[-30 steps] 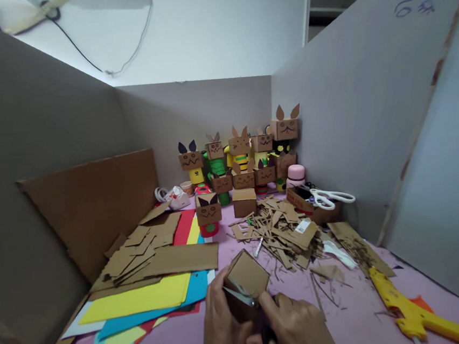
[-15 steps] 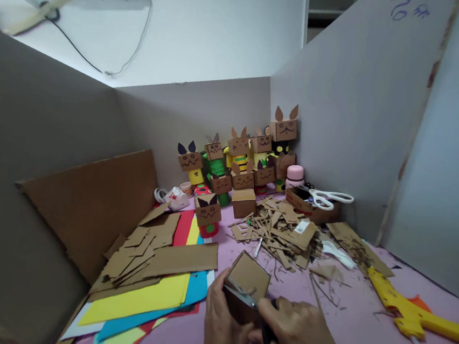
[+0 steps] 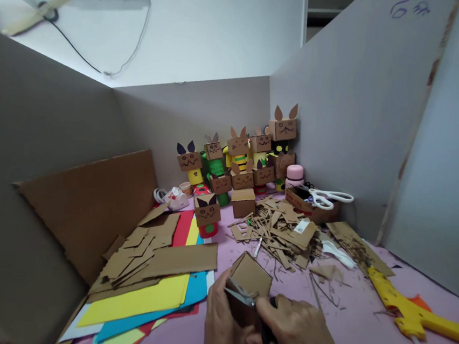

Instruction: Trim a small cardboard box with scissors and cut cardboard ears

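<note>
A small cardboard box (image 3: 252, 276) is tilted near the front edge of the pink-purple table (image 3: 181, 337). My left hand (image 3: 223, 323) wraps round the box's left side and underside. In my right hand (image 3: 297, 330) are black-handled scissors (image 3: 268, 335), with the thumb and fingers closed round the handles. Their metal blades lie along the near upper edge of the box, pointing left, touching or close to the cardboard. A thin curled strip shows beside the blades. The box's lower part is shadowed and partly hidden by my hands.
Cardboard animal figures (image 3: 208, 213) and a plain box (image 3: 243, 203) stand behind. Cardboard scraps (image 3: 276, 228) lie mid-right. A yellow glue gun (image 3: 414, 311) is at right; white scissors (image 3: 324, 198) rest on a carton. Coloured paper (image 3: 136, 298) and cardboard pieces (image 3: 182, 259) lie left.
The box has shifted very slightly right in my left hand. The scissors' blades look closer together, and my right hand has barely moved.
</note>
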### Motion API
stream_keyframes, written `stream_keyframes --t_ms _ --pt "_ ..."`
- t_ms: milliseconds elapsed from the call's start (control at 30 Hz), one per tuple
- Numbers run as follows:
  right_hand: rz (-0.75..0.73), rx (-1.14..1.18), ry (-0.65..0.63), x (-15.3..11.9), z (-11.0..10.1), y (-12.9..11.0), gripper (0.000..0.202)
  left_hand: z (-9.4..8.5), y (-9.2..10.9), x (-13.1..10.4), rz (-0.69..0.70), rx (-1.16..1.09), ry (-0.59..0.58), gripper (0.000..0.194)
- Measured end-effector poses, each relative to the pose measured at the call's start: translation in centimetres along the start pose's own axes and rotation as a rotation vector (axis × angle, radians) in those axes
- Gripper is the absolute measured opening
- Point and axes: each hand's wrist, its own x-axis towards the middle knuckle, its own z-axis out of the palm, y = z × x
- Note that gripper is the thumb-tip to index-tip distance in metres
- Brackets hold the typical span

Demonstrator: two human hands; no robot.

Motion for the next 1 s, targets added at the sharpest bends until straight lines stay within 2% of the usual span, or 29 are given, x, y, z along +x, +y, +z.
stream_keyframes --t_ms 200,400,633,800,1000 --pt "-0.026 -0.019 -0.034 -0.12 0.14 0.17 0.036 0.12 -0.24 -0.16 0.033 -0.019 0.013 0.061" --pt "-0.040 -0.059 0.009 -0.01 -0.07 0.16 0.022 0.42 -0.67 -0.35 0.055 -0.023 0.039 0.061" --pt "-0.061 -0.059 0.005 0.15 -0.15 0.23 0.025 0.26 -0.79 -0.27 0.094 -0.016 0.029 0.065" --pt "-0.049 -0.062 0.027 0.24 0.12 0.13 0.036 0.18 -0.57 -0.32 0.141 0.024 0.039 0.058" --pt "-0.050 -0.029 0.054 0.23 -0.05 0.05 0.032 0.19 -0.46 -0.54 0.174 0.039 0.021 0.053"
